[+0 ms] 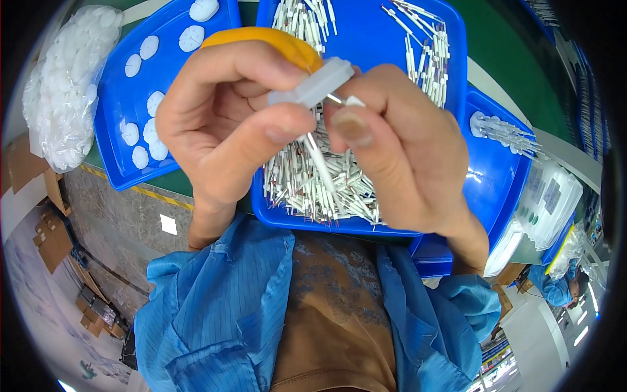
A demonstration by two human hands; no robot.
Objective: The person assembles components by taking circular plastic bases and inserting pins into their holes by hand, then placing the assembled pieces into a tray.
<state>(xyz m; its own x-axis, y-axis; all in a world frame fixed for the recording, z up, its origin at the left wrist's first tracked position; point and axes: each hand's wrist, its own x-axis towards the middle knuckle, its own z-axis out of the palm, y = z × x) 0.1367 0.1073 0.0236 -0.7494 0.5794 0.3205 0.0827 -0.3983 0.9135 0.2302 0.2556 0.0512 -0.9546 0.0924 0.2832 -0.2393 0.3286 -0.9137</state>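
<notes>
Above blue plastic trays (450,39): left hand (222,124) pinching white moulded plastic block (313,85), right hand (398,150) gripping thin white lead (320,160), long axis toward 5 o'clock.

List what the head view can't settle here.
- Where the thin white pin meets the white plastic piece: hidden by fingertips of the left hand and right hand.
- Orange object: mostly behind the left hand.
- Bag of white parts: bent at the rim.
- Pin markings: too small.

Translucent white plastic cap (313,85), tilted, w/ thin white wire-ended component (321,163) hanging below, above the blue tray (366,39).
</notes>
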